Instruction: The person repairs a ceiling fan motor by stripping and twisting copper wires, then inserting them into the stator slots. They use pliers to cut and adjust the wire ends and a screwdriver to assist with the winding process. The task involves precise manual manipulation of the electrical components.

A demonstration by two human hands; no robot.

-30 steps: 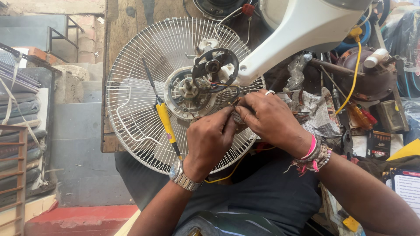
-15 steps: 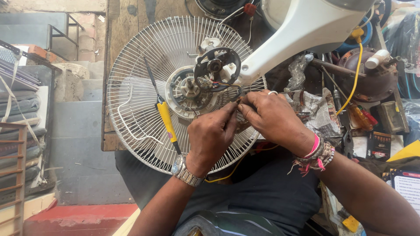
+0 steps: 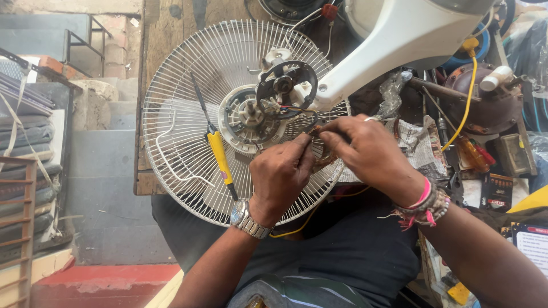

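Since a moment ago my hands have barely shifted, my left hand (image 3: 281,181) and right hand (image 3: 365,151) staying together, fingertips pinched on the thin coloured wires (image 3: 301,111) beside the round white wire fan guard (image 3: 188,165) on the wooden table (image 3: 165,34). I judge I'm joining leads at the black motor plate (image 3: 285,85); next calls for a steady twist. The yellow-handled screwdriver (image 3: 218,151) lies on the guard to the left; clutter crowds my right.

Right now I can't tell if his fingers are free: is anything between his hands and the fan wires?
Nothing visible: the left hand and right hand already pinch the wires beside the motor.
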